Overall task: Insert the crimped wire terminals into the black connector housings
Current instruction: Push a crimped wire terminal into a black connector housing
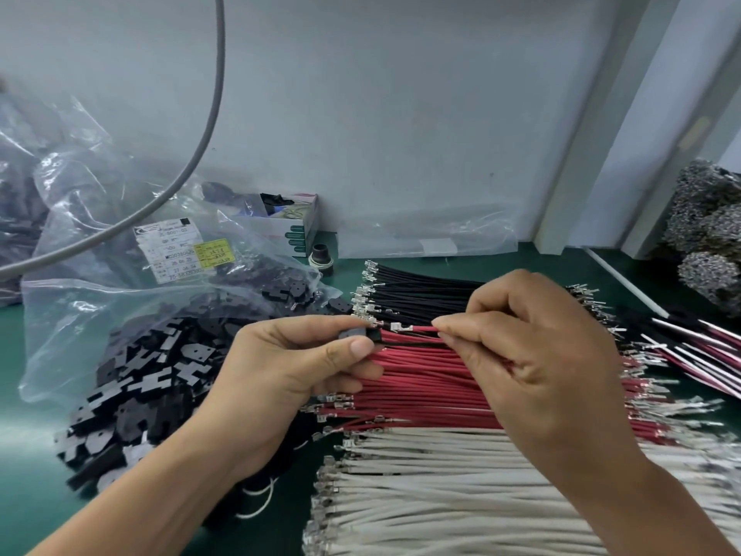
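My left hand (288,363) pinches a small black connector housing (358,335) between thumb and fingers. A black wire (413,343) runs from the housing to my right hand. My right hand (533,347) pinches a red wire (421,328) whose metal crimped terminal (395,326) points left, just right of the housing and apart from it. Below the hands lie rows of black wires (421,290), red wires (421,391) and white wires (421,491), all with terminals at their ends.
An open plastic bag (120,307) spills a heap of black housings (140,395) on the green table (28,455) at left. A small cardboard box (288,226) stands at the wall. Finished wire sets (697,347) lie at right, beside grey bundles (709,234).
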`<state>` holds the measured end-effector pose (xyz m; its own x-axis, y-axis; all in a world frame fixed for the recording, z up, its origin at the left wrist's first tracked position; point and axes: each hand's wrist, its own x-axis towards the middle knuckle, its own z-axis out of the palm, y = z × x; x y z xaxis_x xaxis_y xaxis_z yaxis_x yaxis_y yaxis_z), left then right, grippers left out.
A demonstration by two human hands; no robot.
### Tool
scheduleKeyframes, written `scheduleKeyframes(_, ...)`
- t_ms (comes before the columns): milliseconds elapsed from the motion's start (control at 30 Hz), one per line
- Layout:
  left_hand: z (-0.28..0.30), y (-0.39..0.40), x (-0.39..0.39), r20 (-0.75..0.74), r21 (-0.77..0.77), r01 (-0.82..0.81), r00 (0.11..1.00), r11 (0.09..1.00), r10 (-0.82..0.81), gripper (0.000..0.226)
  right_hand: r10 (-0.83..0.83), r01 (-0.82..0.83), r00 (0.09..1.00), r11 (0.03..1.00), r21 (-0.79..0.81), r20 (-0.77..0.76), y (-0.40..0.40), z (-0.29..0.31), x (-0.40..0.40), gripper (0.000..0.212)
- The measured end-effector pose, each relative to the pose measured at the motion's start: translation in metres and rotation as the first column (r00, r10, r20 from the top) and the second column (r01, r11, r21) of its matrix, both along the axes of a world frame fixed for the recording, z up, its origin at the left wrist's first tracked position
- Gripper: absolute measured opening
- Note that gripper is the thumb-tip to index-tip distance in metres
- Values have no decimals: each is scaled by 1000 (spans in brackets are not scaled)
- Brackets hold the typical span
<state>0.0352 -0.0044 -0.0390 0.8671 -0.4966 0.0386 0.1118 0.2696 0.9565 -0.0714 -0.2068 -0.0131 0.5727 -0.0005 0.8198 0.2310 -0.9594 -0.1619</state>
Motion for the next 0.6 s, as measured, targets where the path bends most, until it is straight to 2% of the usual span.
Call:
scheduleKeyframes(67, 0, 0, 0, -10, -15, 15, 1000, 1000, -15, 46, -3, 3, 1000, 999, -35, 1, 5, -3, 2, 9)
scheduleKeyframes(167, 3, 2, -1, -14, -38, 30, 999, 999, -31, 60, 41, -41, 999, 999, 18, -21, 8, -6, 3, 11)
scheduleKeyframes(333, 5, 4, -2, 13, -32, 41, 999, 999, -40, 38, 118, -103, 988, 984, 143, -103, 7, -6, 3, 10)
scheduleKeyframes(467, 6, 5, -4, 80, 21, 38, 996, 999, -40, 34, 192, -150, 963, 965, 215, -190, 5, -7, 3, 4)
scheduleKeyframes(600, 6, 2, -6, 165, 78, 4, 986, 997, -17, 31, 169, -128, 967, 969, 213, -189, 7, -7, 4, 4)
